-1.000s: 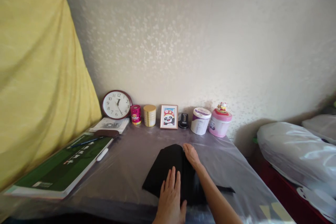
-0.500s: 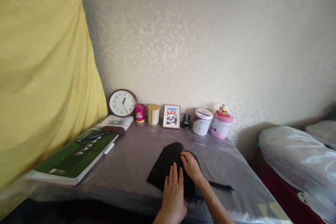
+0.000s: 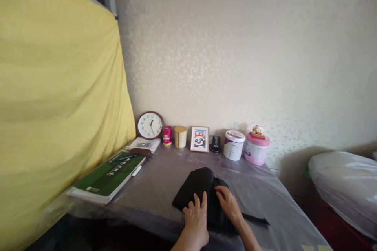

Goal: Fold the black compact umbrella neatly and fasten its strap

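A black fabric item, folded into a bulky shape, lies near the front of the table. I cannot tell its exact kind. From its right side a thin black strap runs out over the tabletop. My left hand rests on its near left part, fingers spread and pressing down. On the right part, my right hand has its fingers bent and pinched at the edge of a fold. Its fingertips partly hide the fabric there.
The table has a clear plastic cover. Along the wall stand a clock, a pink can, a yellow-lidded jar, a panda picture frame, a black stapler-like object and two tubs. A green book lies left.
The view has tilted up and turned left, so everything sits lower and further right. My left fingers have spread apart. My right hand stays at the fold, now slightly apart from the left.
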Demonstrator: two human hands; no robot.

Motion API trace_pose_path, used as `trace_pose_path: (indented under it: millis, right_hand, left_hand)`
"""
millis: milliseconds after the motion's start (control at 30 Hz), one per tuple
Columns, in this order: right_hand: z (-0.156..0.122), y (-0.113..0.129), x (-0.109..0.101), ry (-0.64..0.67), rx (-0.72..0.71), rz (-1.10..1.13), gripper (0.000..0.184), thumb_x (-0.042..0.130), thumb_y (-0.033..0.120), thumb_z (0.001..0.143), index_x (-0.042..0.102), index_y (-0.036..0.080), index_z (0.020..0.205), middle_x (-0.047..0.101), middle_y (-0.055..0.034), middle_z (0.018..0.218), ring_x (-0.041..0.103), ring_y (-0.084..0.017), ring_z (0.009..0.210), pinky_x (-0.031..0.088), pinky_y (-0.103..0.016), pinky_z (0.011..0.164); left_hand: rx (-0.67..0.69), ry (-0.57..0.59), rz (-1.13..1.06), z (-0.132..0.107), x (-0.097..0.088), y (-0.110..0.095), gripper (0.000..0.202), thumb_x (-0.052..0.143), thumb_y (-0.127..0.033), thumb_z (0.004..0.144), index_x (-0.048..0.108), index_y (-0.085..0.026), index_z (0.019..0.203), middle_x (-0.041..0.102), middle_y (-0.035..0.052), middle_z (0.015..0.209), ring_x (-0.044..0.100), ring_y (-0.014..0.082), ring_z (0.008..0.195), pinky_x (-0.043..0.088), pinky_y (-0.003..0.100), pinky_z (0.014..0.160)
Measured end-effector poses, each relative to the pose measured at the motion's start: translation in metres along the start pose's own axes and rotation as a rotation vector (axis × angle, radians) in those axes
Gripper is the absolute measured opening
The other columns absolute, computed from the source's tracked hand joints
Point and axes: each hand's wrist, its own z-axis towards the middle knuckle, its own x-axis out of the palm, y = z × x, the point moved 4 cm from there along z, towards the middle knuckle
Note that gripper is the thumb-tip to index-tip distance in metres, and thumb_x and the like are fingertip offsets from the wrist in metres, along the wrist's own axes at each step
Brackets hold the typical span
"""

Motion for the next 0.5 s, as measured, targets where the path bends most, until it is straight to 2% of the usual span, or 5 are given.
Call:
trace_pose_path:
  millis: [100, 267, 400, 500]
  right_hand:
    - [-0.007, -0.005, -0.008, -0.015, 0.047, 0.039, 0.028, 0.043, 0.033, 0.072, 0.066, 0.020, 0.084, 0.069, -0.0088, 0.091, 0.064, -0.023, 0.088, 0.050, -0.037, 0.083]
    - [-0.016, -0.013, -0.019, -0.046, 0.101, 0.103, 0.027, 0.045, 0.035, 0.068, 0.067, 0.023, 0.079, 0.071, -0.0071, 0.087, 0.065, -0.025, 0.085, 0.050, -0.038, 0.082]
    - [-0.022, -0.025, -0.024, -0.058, 0.142, 0.158, 0.028, 0.048, 0.039, 0.065, 0.068, 0.024, 0.077, 0.072, -0.0059, 0.085, 0.066, -0.026, 0.084, 0.050, -0.039, 0.081]
    - [-0.022, -0.040, -0.032, -0.082, 0.189, 0.266, 0.032, 0.050, 0.043, 0.064, 0.068, 0.022, 0.079, 0.072, -0.0063, 0.083, 0.066, -0.026, 0.083, 0.050, -0.039, 0.079]
  left_hand:
    - [-0.003, -0.011, 0.000, 0.001, -0.001, 0.006, 0.112, 0.063, 0.000, 0.043, 0.011, -0.024, 0.139, 0.030, 0.0221, 0.140, 0.042, 0.0414, 0.117, 0.039, 0.053, 0.087]
    - [0.011, -0.014, -0.083, -0.002, -0.002, 0.011, 0.105, 0.059, -0.003, 0.048, 0.012, -0.025, 0.139, 0.028, 0.0226, 0.141, 0.060, 0.0298, 0.097, 0.046, 0.040, 0.082]
    - [0.010, -0.051, -0.216, -0.005, -0.009, 0.021, 0.092, 0.050, -0.005, 0.058, 0.013, -0.028, 0.139, 0.038, 0.0157, 0.136, 0.060, 0.0246, 0.099, 0.045, 0.036, 0.084]
    - [0.034, -0.054, -0.354, -0.008, -0.023, 0.030, 0.088, 0.046, -0.006, 0.059, 0.016, -0.027, 0.139, 0.047, 0.0109, 0.128, 0.057, 0.0216, 0.103, 0.044, 0.032, 0.086]
